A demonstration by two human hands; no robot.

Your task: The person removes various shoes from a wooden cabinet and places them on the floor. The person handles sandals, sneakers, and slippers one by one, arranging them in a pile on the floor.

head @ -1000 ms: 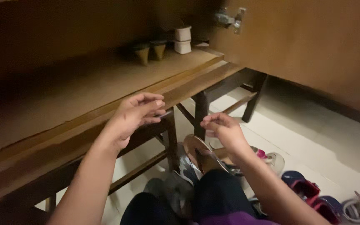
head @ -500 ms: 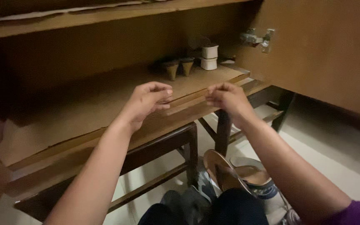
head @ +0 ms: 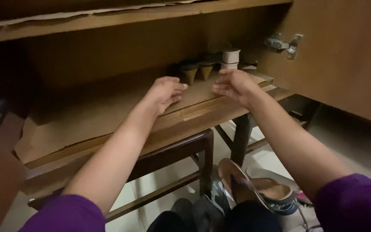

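Note:
My left hand [head: 165, 91] reaches over the front edge of the lower wooden cabinet shelf [head: 95, 111], fingers loosely curled and apart, holding nothing. My right hand [head: 232, 85] is stretched out beside it, fingers spread, empty, close to a pair of dark shoes with tan cone heels [head: 197, 71] that stand at the back of the shelf. A pair of white block-heeled shoes [head: 230, 58] stands just behind and to the right of them. Neither hand touches the shoes.
The open cabinet door [head: 344, 56] with a metal hinge [head: 283, 44] hangs at the right. A dark wooden bench [head: 172, 154] stands under the shelf. Sandals [head: 241, 184] and other shoes lie on the pale tiled floor [head: 357, 150] by my knees.
Both hands have risen from above the sandals on the floor and moved forward into the cabinet toward the heeled shoes. The view has tilted up.

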